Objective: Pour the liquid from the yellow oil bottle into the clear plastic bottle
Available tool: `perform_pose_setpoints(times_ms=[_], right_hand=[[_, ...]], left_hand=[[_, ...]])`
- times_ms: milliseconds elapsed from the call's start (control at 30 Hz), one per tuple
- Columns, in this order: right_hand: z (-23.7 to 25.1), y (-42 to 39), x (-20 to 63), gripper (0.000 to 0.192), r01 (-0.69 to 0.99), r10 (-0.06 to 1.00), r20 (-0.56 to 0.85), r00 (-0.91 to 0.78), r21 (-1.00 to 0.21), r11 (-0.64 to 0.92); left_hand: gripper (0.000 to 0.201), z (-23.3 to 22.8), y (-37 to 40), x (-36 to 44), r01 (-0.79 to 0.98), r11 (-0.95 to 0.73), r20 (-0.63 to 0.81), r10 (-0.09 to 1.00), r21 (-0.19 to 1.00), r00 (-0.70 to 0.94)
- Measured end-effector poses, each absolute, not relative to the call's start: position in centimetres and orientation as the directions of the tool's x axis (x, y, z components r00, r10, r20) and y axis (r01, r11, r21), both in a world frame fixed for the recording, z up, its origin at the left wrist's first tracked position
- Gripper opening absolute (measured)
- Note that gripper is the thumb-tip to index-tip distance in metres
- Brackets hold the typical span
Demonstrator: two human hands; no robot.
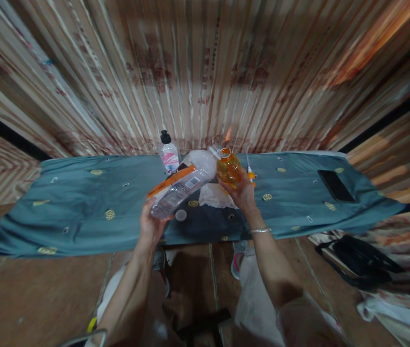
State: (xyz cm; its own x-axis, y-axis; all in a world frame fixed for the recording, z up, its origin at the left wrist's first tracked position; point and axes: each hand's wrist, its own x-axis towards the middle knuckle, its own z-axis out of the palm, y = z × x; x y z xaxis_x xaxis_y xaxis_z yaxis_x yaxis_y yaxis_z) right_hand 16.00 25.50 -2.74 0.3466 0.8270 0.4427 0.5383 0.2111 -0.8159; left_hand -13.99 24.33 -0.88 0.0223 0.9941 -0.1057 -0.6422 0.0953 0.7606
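Observation:
My left hand (150, 222) is wrapped round the base of a large clear plastic bottle (181, 188) with an orange and white label. The bottle is tilted, its neck up and to the right, close against the mouth of an amber bottle (229, 169). Closed round that amber bottle is my right hand (241, 192); yellow-orange liquid seems to be inside. Whether the two mouths touch, I cannot tell. A pump top (251, 174) with an orange collar lies just right of my right hand. Near my left hand a round whitish cap (181, 215) lies on the cloth.
A pump bottle (169, 153) with a black top and pink label stands at the back. White lace-edged cloth (214, 196) lies under the bottles on the teal tablecloth (78, 207). To the right is a black phone (335, 185). A dark bag (362, 260) sits below, and a striped curtain (205, 72) hangs behind.

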Motion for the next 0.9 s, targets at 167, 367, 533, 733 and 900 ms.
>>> perform_pose_setpoints(times_ms=[167, 367, 533, 733, 900], right_hand=[[-3.3, 25.3, 15.9, 0.076, 0.564, 0.822, 0.443, 0.357, -0.804, 0.188], [-3.3, 25.2, 15.9, 0.079, 0.584, 0.823, 0.46, 0.332, -0.785, 0.204], [-3.5, 25.2, 15.9, 0.076, 0.608, 0.826, 0.482, 0.293, -0.761, 0.228], [-3.9, 25.0, 16.0, 0.079, 0.614, 0.829, 0.473, 0.298, -0.76, 0.213], [-4.0, 24.9, 15.8, 0.077, 0.618, 0.822, 0.477, 0.312, -0.759, 0.206]], left_hand=[[0.038, -0.8, 24.0, -14.0, -0.635, 0.095, -0.138, 0.99, 0.767, -0.018], [0.038, -0.5, 23.6, -15.0, -0.622, 0.044, -0.094, 0.994, 0.781, -0.047], [0.041, -0.1, 23.3, -15.5, -0.6, 0.027, -0.086, 0.994, 0.8, -0.069], [0.042, -0.2, 23.4, -15.7, -0.608, 0.006, -0.067, 0.995, 0.794, -0.077], [0.04, -0.5, 23.5, -15.5, -0.58, -0.023, -0.036, 0.995, 0.814, -0.09]])
